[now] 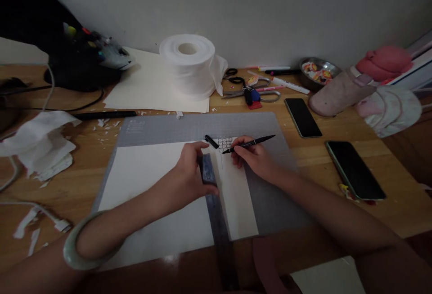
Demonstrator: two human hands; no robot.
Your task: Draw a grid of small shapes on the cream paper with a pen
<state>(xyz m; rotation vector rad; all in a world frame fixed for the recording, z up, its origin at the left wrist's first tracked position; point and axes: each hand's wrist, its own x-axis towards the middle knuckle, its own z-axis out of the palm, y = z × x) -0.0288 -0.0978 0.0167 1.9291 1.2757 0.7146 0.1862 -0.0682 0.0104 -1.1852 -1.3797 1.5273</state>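
Note:
My left hand [187,172] grips the upper part of a dark ruler [216,220], thumb near its right edge and index finger by its top end. The ruler lies lengthwise over a white sheet of paper [151,181] and runs past the table's front edge. In my right hand [254,157] is a slim black pen [249,144], its tip low at the left by the paper. Near the tip are a small drawn grid [225,143] and a thin vertical line. A black pen cap [211,141] lies just left of the grid. Beneath the paper is a grey cutting mat [276,204].
A toilet paper roll [187,71] stands on spare sheets [135,82] at the back. Scissors [270,96], markers [290,85] and a metal bowl [303,76] lie to its right. Two phones [303,118] and a pink-lidded bottle [347,89] are at right. Crumpled tissue [43,143] and a cable [37,206] lie left.

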